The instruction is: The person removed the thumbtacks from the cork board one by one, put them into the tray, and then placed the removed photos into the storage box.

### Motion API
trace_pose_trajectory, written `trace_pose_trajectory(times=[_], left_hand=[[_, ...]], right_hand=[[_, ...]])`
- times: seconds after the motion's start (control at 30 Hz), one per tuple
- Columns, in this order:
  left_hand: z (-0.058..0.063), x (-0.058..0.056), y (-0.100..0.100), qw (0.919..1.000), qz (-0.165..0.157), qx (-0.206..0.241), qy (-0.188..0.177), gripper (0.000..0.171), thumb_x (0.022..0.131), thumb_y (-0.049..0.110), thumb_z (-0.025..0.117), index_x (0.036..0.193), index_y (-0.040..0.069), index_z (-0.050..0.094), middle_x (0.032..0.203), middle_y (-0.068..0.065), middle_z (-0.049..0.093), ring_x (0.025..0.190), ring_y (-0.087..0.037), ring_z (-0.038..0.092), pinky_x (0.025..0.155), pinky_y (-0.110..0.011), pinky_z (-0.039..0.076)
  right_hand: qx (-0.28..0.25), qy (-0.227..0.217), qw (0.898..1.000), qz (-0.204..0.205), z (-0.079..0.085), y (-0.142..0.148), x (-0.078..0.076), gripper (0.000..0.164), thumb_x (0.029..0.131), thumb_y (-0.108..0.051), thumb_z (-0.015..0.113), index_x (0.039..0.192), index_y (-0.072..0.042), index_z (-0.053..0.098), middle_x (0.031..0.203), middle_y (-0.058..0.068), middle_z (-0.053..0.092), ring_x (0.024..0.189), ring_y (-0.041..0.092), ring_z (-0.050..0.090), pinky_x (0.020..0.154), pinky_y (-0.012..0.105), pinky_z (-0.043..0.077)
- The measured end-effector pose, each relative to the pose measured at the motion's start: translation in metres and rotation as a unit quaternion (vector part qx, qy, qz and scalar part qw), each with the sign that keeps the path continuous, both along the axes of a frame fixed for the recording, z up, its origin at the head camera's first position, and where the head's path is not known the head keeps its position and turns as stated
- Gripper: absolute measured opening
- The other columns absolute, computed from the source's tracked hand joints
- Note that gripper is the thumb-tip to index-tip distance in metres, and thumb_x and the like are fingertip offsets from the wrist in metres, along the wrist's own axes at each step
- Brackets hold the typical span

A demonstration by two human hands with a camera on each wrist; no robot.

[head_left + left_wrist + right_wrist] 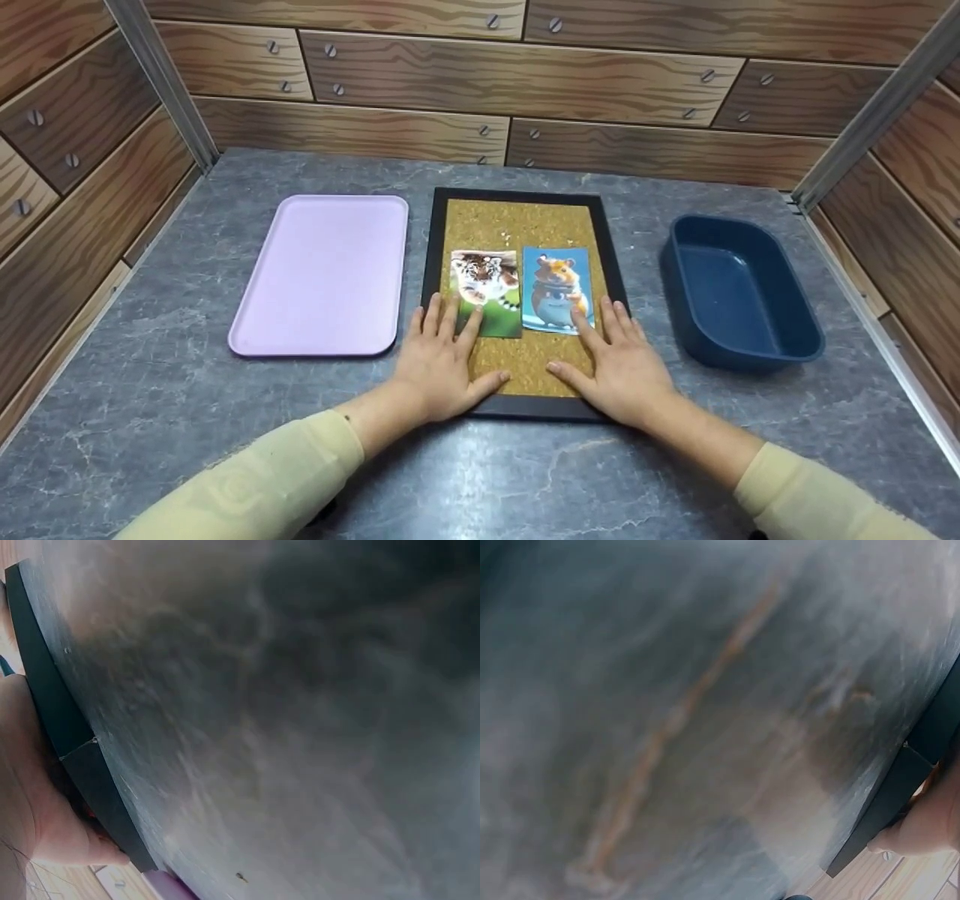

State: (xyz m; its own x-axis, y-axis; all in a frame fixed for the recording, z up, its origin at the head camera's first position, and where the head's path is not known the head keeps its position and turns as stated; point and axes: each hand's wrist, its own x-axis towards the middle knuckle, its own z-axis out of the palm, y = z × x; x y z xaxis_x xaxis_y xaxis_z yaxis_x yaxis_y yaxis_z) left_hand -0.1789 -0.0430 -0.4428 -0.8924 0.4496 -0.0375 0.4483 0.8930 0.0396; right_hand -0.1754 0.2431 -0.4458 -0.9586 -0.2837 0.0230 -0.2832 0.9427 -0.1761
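Note:
A cork board [525,367] with a black frame lies flat in the middle of the table. Side by side on its cork are a tiger cub picture [491,319] and a hamster picture [556,289]. My left hand [439,367] rests with straight, spread fingers over the board's lower left edge, its index fingertip at the tiger picture. Mirroring it at the lower right edge, my right hand [626,371] lies spread, its index finger touching the hamster picture's lower corner. The wrist views show the black frame [56,705] beside each hand, with the fingers mostly hidden.
Left of the board lies a flat lilac tray [326,277]. On the right stands a deep dark blue bin [742,300]. The grey marbled table [465,480] is bounded by wood-patterned walls [480,75] at the back and sides.

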Motion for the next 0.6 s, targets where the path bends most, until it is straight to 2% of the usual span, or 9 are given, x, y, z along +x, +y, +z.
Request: trace_pose_trajectory(times=[0.6], left_hand=[[-0.0004,0.0085,-0.0006,0.9999,-0.003,0.011,0.003,0.102,0.100,0.083,0.022,0.170,0.009,0.021,0.172,-0.027,0.017,0.158,-0.051,0.010,0.126,-0.066,0.011]], right_hand=[[0.001,0.001,1.000,0.003,0.0001,0.0004,0.0079,0.099,0.099,-0.082,0.040,0.169,-0.014,0.027,0.171,0.032,0.012,0.158,0.049,0.013,0.126,0.061,0.018]])
